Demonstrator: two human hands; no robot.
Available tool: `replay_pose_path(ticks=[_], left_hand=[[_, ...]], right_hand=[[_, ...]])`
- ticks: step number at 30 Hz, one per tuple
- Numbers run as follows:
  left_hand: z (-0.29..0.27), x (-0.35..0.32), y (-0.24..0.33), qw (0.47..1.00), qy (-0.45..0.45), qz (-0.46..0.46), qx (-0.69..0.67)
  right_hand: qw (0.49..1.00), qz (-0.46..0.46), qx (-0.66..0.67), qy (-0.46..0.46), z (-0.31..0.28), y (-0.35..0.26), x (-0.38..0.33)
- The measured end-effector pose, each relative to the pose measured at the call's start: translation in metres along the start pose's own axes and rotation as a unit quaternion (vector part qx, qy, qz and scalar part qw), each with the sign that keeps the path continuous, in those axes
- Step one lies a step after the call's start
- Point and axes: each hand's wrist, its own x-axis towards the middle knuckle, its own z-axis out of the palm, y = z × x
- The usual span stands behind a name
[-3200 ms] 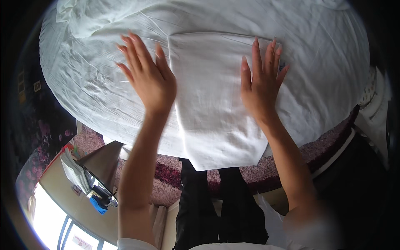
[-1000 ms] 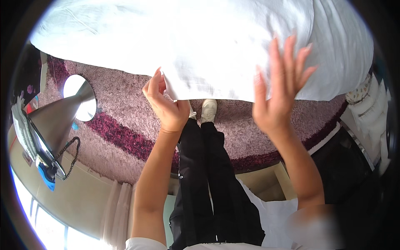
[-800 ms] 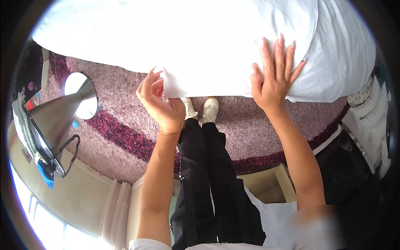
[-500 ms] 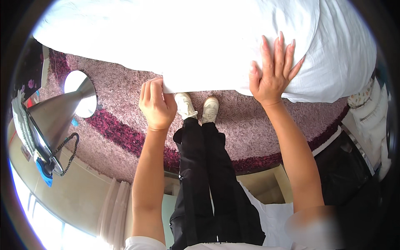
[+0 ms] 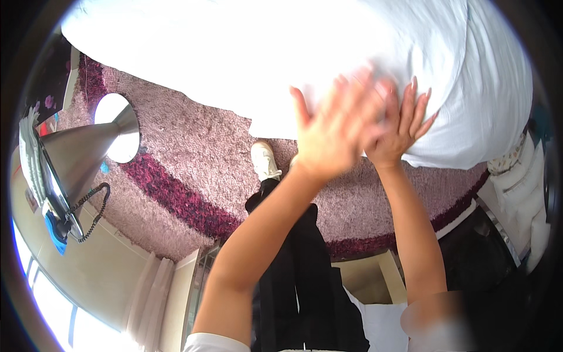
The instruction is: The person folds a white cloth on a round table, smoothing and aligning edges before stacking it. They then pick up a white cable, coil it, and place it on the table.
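A large white sheet point(image 5: 193, 58) spreads across the top of the view, overexposed in the middle, with its edge hanging over the carpet. My left hand point(image 5: 333, 132) reaches across to the right over the sheet, fingers apart and smeared by motion. Whether it touches the cloth I cannot tell. It partly covers my right hand point(image 5: 400, 138), which rests on the sheet near its lower edge with fingers spread. Neither hand holds anything. Soft folds run down the sheet at the right.
A round silvery pedestal table point(image 5: 88, 146) with a white base stands left, carrying folded cloth and a coiled-cord phone. Pink and purple shaggy carpet point(image 5: 170, 126) lies underfoot. A pale curtain point(image 5: 149, 293) hangs lower left. White bundled fabric point(image 5: 522, 185) and a black item point(image 5: 484, 237) are at right.
My left hand has let go of the sheet's lower edge and swung right, opening, to overlap my right hand. The right hand stays flat on the sheet.
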Motion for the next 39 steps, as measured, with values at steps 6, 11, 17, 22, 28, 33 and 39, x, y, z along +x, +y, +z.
replay_pose_path(ticks=[6, 11, 17, 22, 28, 33, 39], left_hand=[[0.043, -0.006, -0.055, 0.989, 0.108, 0.037, 0.093], [0.03, -0.025, -0.114, 0.992, 0.077, 0.009, 0.098], [-0.005, -0.023, -0.122, 0.985, 0.156, -0.022, 0.067], [-0.013, 0.016, -0.063, 0.982, 0.063, 0.171, 0.044], [0.016, 0.025, -0.115, 0.976, 0.025, 0.191, 0.105], [-0.022, 0.002, -0.159, 0.977, -0.094, 0.131, 0.139], [-0.086, 0.036, -0.151, 0.992, -0.105, -0.021, 0.06]], right_hand=[[0.999, -0.025, 0.002, 0.023, 0.004, 0.007, -0.007], [0.998, -0.034, 0.005, 0.055, 0.011, 0.006, -0.005], [0.999, 0.0, 0.024, 0.036, 0.011, 0.005, -0.009], [1.0, 0.022, 0.001, 0.018, 0.003, -0.005, -0.006], [0.999, 0.027, -0.017, 0.032, 0.009, -0.008, -0.009], [0.997, 0.043, 0.037, -0.048, -0.013, -0.006, -0.003], [0.94, 0.274, 0.19, 0.072, -0.053, 0.002, 0.008]])
